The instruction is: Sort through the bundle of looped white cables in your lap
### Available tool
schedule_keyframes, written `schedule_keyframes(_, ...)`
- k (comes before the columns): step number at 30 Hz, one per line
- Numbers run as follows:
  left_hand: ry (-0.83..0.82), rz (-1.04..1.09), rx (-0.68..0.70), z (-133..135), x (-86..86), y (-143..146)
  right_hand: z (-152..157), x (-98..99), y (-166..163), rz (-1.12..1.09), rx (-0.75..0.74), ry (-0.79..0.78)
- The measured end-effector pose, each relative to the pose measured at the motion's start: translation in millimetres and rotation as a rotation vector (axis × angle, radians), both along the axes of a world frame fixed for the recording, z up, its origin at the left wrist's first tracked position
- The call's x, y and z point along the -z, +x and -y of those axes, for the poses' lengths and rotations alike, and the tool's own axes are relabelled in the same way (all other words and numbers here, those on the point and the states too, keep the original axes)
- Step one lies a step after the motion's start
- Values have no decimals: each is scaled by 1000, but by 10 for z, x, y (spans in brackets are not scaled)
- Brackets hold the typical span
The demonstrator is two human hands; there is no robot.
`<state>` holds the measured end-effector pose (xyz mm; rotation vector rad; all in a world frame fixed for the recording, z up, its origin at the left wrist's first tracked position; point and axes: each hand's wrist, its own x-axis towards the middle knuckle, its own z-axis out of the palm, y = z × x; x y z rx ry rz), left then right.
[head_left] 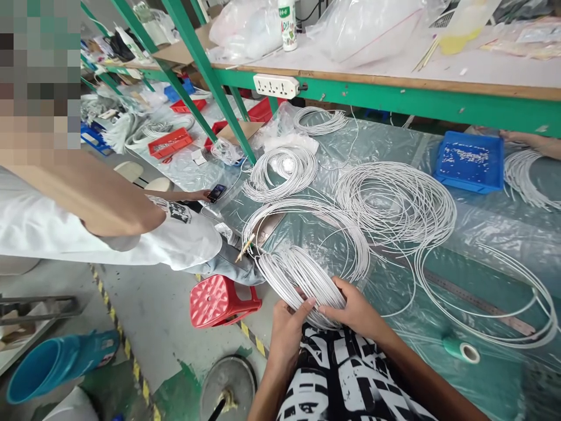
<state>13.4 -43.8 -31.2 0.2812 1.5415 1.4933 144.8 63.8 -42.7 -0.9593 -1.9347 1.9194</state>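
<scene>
Both my hands hold a tight coil of thin white wire at the table's near edge, above my lap. My left hand grips the coil's lower rim, thumb stretched over the strands. My right hand clasps the coil from the right with fingers curled round it. Loose strands run from the coil to larger white wire coils lying flat on the plastic-covered table.
A co-worker in a white shirt sits at left on a red stool, one hand by a phone. Blue tray, steel ruler, green tape roll, power strip on the green shelf, red trays, blue bucket.
</scene>
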Motion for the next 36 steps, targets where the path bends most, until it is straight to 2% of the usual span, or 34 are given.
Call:
schedule_keyframes(5, 2, 7, -8, 7, 33, 4, -21, 16, -1, -81, -13, -108)
schedule_keyframes(11, -61, -34, -65, -14, -19, 21, -79, 88, 51, -85, 78, -113)
schedule_keyframes(14, -58, -49, -79, -10, -7, 33, -68, 86, 64, -81, 53, -116)
schedule_keyframes(22, 9, 22, -51, 13, 59, 59, 54, 3, -7, 19, 10, 29)
schedule_keyframes(29, 48, -58, 2, 84, 35, 40, 55, 13, -33, -18, 14, -8)
schedule_keyframes(36, 33, -73, 59, 117, 21, 13, 93, -31, -19, 30, 7, 45)
